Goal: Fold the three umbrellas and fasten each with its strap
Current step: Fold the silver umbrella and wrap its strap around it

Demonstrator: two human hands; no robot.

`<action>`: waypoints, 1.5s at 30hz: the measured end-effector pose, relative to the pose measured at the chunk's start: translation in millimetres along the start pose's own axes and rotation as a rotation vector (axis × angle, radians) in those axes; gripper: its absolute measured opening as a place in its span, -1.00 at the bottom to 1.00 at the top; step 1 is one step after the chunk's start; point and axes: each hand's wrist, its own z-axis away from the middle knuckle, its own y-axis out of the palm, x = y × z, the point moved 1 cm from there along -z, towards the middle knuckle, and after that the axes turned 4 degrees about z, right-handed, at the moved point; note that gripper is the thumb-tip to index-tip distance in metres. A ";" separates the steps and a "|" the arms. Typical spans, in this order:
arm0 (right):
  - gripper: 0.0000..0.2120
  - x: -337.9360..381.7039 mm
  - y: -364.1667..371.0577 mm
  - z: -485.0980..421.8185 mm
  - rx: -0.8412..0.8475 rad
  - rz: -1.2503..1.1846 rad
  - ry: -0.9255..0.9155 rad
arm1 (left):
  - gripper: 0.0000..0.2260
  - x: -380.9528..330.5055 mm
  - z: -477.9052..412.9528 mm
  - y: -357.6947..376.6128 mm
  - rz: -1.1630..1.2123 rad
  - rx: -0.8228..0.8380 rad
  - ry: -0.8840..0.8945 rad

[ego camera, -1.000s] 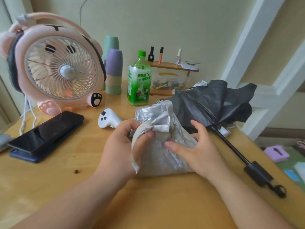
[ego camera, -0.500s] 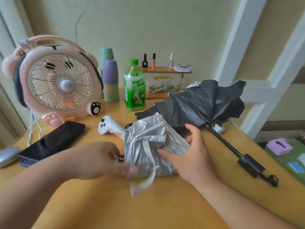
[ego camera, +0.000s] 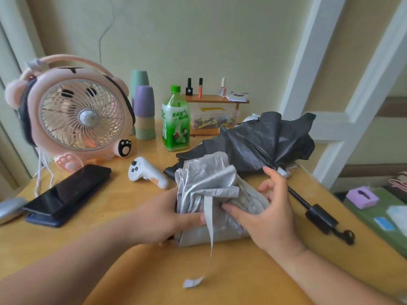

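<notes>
A crumpled silver umbrella (ego camera: 209, 186) lies on the wooden table (ego camera: 136, 271) in front of me. My left hand (ego camera: 167, 216) grips its left side, thumb pressed on the fabric. My right hand (ego camera: 268, 210) clasps its right side with the fingers curled into the folds. The silver strap (ego camera: 209, 221) hangs loose between my hands, its end dangling over the table. Behind it lies a black umbrella (ego camera: 264, 142), loosely collapsed, its shaft and black handle (ego camera: 320, 217) pointing to the right. Only these two umbrellas are in view.
A pink fan (ego camera: 74, 115) stands at the back left, with a phone (ego camera: 68, 190) and a white controller (ego camera: 147, 172) before it. Stacked cups (ego camera: 144, 113), a green bottle (ego camera: 175, 122) and a small shelf (ego camera: 215, 100) line the back. A paper scrap (ego camera: 192, 282) lies near me.
My left hand has moved from the strap to the umbrella's left side and gripped it. The strap now dangles free. My right hand has closed tighter into the folds.
</notes>
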 end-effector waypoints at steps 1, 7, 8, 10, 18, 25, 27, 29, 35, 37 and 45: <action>0.06 -0.1 -0.6 1.2 -0.003 -0.003 -0.020 | -0.81 -3.1 -0.9 -1.0 0.075 0.045 -0.020; -0.01 12.4 -12.4 -13.4 -0.102 -0.044 -0.217 | -0.73 -13.0 -4.2 -12.6 -0.079 -0.058 -0.014; -0.02 18.2 -16.6 -18.9 -0.121 -0.072 -0.265 | -0.69 -19.5 -5.0 -19.1 -0.238 -0.155 0.127; -0.09 35.0 -26.0 -32.6 -0.142 -0.182 -0.322 | -0.64 -37.2 -5.6 -37.8 -0.548 -0.387 0.558; 0.14 12.5 -9.8 -15.7 0.260 0.262 -0.212 | -0.84 46.2 -13.4 -6.6 -0.601 -0.440 0.724; 0.23 4.5 6.0 -15.0 0.313 0.184 0.010 | -0.58 20.5 -6.0 4.4 -0.171 -0.267 0.221; 0.24 3.9 8.9 -13.5 0.322 0.172 0.055 | -0.72 13.6 -14.0 -0.9 -0.202 -0.213 0.077; 0.27 2.9 10.0 -11.7 0.318 0.164 0.082 | -0.74 5.8 -21.4 -8.4 -0.234 -0.184 -0.030; 0.30 7.5 9.3 -9.1 0.303 0.198 0.088 | -0.52 4.7 -31.5 -3.5 -0.169 -0.368 -0.232; 0.30 11.3 7.8 -6.6 0.313 0.222 0.089 | -0.61 8.5 -28.7 2.6 -0.155 -0.434 -0.242; 0.19 49.8 -7.9 -28.8 0.469 0.446 0.034 | -0.70 9.9 -14.2 13.5 -0.049 -0.486 -0.160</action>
